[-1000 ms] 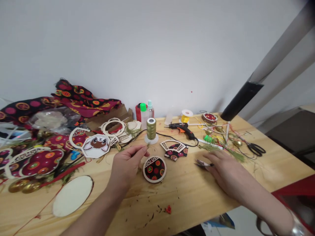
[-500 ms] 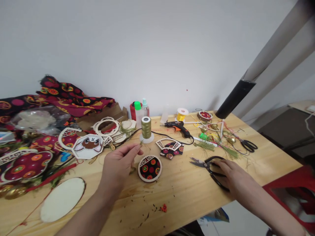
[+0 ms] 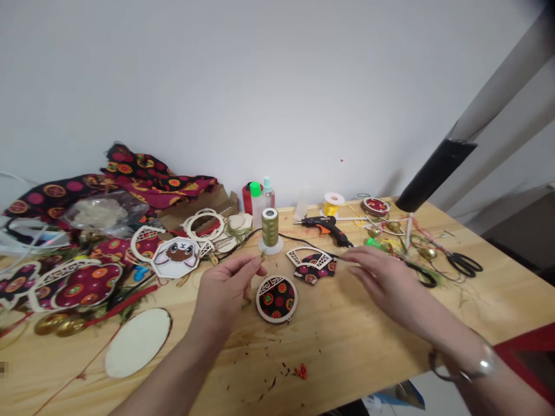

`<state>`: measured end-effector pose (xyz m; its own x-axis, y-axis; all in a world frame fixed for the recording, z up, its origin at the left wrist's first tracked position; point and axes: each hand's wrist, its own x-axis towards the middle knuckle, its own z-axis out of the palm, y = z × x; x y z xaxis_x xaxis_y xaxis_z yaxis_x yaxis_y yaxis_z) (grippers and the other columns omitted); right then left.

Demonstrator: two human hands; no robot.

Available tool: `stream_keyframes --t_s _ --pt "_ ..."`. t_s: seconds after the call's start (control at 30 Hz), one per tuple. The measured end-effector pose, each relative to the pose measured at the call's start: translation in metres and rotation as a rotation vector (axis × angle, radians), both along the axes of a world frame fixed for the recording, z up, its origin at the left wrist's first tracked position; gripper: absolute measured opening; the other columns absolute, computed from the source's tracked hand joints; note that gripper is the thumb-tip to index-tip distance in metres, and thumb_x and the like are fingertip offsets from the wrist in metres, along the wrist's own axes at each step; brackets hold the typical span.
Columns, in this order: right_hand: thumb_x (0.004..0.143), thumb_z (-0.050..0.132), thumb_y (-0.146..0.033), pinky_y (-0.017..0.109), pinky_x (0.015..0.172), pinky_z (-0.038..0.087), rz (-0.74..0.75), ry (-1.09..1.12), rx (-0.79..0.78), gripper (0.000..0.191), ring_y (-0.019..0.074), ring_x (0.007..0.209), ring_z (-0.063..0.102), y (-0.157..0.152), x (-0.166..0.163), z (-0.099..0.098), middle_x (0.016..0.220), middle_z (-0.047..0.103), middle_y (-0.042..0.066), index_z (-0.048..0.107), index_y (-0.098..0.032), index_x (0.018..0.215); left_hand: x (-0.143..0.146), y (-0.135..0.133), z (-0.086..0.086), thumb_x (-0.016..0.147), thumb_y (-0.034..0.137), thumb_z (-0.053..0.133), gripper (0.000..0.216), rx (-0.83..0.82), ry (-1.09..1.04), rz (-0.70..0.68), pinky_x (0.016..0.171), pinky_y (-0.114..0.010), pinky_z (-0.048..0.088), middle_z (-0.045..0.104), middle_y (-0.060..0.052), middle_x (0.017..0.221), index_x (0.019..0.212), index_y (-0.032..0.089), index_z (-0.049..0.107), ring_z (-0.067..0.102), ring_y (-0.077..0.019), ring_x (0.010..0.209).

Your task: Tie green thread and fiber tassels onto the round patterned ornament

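Note:
My left hand [image 3: 232, 283] is closed in a pinch on olive-green thread [image 3: 263, 252], whose frayed tip sticks up above the thumb. Just behind it stands the spool of olive thread [image 3: 270, 227]. A round wooden-framed pendant [image 3: 276, 299] with patterned fabric lies flat to the right of that hand. My right hand [image 3: 375, 274] hovers over the table, fingers stretched and a little apart, nothing seen in them. Its fingertips are near a fan-shaped wooden piece with fabric [image 3: 313, 264]. Black-handled scissors [image 3: 427, 276] lie partly hidden behind this hand.
Behind the hands lie a glue gun [image 3: 325, 226] with its cord and a yellow thread spool [image 3: 332, 203]. Fabric [image 3: 156, 179], wooden frames [image 3: 203, 224] and an octagonal animal-face piece [image 3: 177, 257] crowd the left. A second pair of scissors [image 3: 463, 264] lies at right.
My right hand has let go of the black-handled scissors and moved left, toward the fan-shaped piece. My left hand keeps its pinch on the thread. The view has shifted slightly left.

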<state>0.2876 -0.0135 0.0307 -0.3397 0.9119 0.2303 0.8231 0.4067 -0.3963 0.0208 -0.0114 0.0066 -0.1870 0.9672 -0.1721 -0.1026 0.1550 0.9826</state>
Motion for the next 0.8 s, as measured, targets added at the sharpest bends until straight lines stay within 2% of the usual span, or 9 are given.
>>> stream_keyframes --t_s 0.1,0.17,0.23,0.3,0.4,0.47,0.57,0.67,0.8 --pt "0.09 0.04 -0.022 0.032 0.087 0.047 0.202 0.384 -0.111 0.027 0.0155 0.097 0.059 0.021 -0.065 0.02 0.105 0.065 0.006 0.061 -0.021 0.107 0.0 -0.001 0.01 0.064 0.035 0.071 0.023 -0.015 -0.011 -0.027 0.034 -0.016 0.018 0.061 0.0 0.062 0.069 0.013 0.069 0.029 -0.0013 0.037" --pt "0.086 0.049 -0.023 0.033 0.088 0.047 0.318 0.54 -0.247 0.034 0.0165 0.101 0.059 0.035 -0.095 0.02 0.109 0.063 0.009 0.054 -0.019 0.119 -0.002 -0.001 0.016 0.064 0.035 0.071 0.024 -0.015 -0.018 -0.031 0.034 -0.016 0.017 0.06 0.0 0.059 0.068 0.012 0.069 0.028 -0.0013 0.037" --pt "0.078 0.06 -0.026 0.036 0.088 0.047 0.372 0.588 -0.378 0.054 0.0192 0.105 0.057 0.045 -0.111 0.012 0.117 0.059 0.012 0.044 -0.018 0.129 -0.005 0.001 0.017 0.063 0.035 0.072 0.024 -0.003 -0.039 -0.019 0.034 -0.017 0.016 0.059 0.001 0.057 0.068 0.011 0.069 0.027 -0.0015 0.037" --pt "0.073 0.065 -0.024 0.036 0.084 0.048 0.365 0.606 -0.449 0.066 0.0196 0.102 0.059 0.049 -0.117 0.0 0.114 0.06 0.011 0.039 -0.019 0.133 -0.008 0.004 0.015 0.062 0.034 0.072 0.023 0.009 -0.065 -0.002 0.035 -0.017 0.017 0.059 0.001 0.056 0.068 0.011 0.069 0.027 -0.0016 0.037" --pt "0.073 0.064 -0.018 0.032 0.075 0.049 0.283 0.569 -0.443 0.058 0.0157 0.082 0.062 0.047 -0.117 -0.014 0.093 0.066 0.007 0.045 -0.016 0.127 -0.011 0.007 0.006 0.062 0.033 0.072 0.022 0.007 -0.092 0.011 0.035 -0.017 0.017 0.06 0.001 0.057 0.065 0.011 0.067 0.028 -0.0018 0.037" --pt "0.076 0.061 -0.017 0.029 0.073 0.046 0.272 0.477 -0.339 0.041 0.0137 0.076 0.059 0.045 -0.116 -0.016 0.085 0.066 0.004 0.055 -0.016 0.117 -0.013 0.008 0.001 0.062 0.033 0.072 0.022 0.001 -0.104 0.011 0.035 -0.016 0.017 0.06 0.001 0.057 0.065 0.011 0.067 0.028 -0.0016 0.036" --pt "0.082 0.051 -0.013 0.029 0.073 0.04 0.325 0.199 -0.042 0.017 0.0147 0.079 0.054 0.044 -0.119 -0.008 0.081 0.062 0.004 0.065 -0.017 0.091 -0.017 0.008 -0.002 0.062 0.032 0.073 0.021 -0.003 -0.134 0.026 0.034 -0.016 0.016 0.061 0.001 0.058 0.067 0.012 0.068 0.028 -0.001 0.036" --pt "0.082 0.046 -0.008 0.031 0.071 0.034 0.332 -0.105 0.276 0.018 0.0179 0.079 0.046 0.048 -0.125 0.009 0.079 0.059 0.006 0.062 -0.015 0.075 -0.022 0.007 0.0 0.062 0.031 0.074 0.022 0.023 -0.194 0.069 0.035 -0.016 0.017 0.062 0.0 0.057 0.071 0.013 0.068 0.028 -0.001 0.037" --pt "0.082 0.043 -0.007 0.033 0.07 0.03 0.303 -0.28 0.535 0.017 0.0219 0.085 0.041 0.063 -0.135 0.032 0.087 0.057 0.01 0.058 -0.014 0.079 -0.027 0.005 0.002 0.062 0.029 0.075 0.021 0.094 -0.249 0.121 0.036 -0.016 0.018 0.064 0.0 0.057 0.076 0.015 0.069 0.031 -0.0018 0.039"
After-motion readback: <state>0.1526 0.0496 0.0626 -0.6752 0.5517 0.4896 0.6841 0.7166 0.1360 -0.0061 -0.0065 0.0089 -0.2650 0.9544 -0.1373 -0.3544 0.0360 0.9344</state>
